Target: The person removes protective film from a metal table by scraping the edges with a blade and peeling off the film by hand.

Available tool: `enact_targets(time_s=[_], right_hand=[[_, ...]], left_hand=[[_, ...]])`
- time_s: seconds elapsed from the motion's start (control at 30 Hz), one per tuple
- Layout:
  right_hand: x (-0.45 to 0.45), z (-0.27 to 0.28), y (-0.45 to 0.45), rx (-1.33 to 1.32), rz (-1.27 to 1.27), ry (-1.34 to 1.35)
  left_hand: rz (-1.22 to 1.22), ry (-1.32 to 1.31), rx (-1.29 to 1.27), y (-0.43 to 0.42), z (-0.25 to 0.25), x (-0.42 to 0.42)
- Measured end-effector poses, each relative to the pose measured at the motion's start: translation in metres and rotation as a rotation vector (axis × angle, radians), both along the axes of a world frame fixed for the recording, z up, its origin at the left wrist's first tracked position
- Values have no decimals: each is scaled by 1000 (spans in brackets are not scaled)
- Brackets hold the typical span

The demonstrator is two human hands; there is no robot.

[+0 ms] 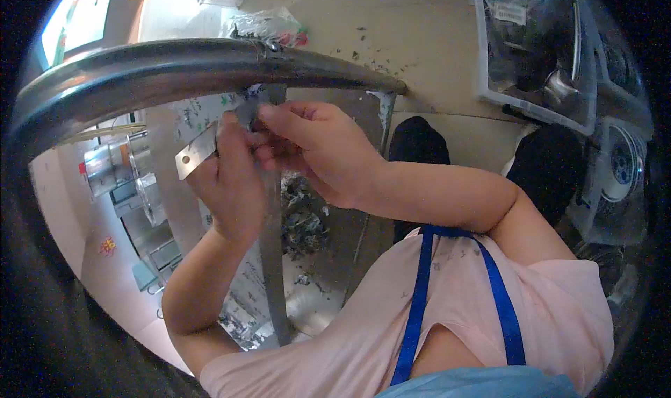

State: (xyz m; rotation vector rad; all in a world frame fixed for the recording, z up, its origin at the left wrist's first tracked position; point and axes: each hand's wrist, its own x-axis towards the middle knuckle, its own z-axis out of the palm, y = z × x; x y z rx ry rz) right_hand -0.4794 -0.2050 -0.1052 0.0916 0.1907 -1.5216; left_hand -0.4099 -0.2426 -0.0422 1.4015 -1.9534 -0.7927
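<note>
My left hand [234,174] is closed round a flat, shiny metal strip [198,153] with a round hole near its outer end. My right hand [318,143] meets it at the fingertips, thumb and fingers pinched together. A small dark grey piece [247,111] shows between the two hands; it is blurred, and I cannot tell whether it belongs to the strip. Both hands are just below a thick metal tube [175,61] that curves across the view. Beneath them runs a grey upright bar [274,279].
Dark scraps [304,219] lie in a heap below my hands. A clear plastic bin [482,48] with bagged parts stands at upper right, with a coiled white reel [621,164] near it. A plastic bag [269,24] lies beyond the tube. Metal pots [108,167] appear at left.
</note>
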Motion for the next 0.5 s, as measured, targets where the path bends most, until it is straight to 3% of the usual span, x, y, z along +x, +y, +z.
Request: enact_targets(time_s=[0.2, 0.37, 0.4, 0.5], right_hand=[[1, -2, -4, -58, -42, 97], [-3, -6, -7, -1, -201, 62], [-10, -13, -4, -10, -316, 442], [-52, -11, 7, 85, -552, 210]], left_hand=[[-106, -179, 36, 0, 4, -1], [-319, -275, -294, 0, 10, -2], [-353, -297, -353, 3, 14, -3], [-394, -208, -108, -10, 17, 14]])
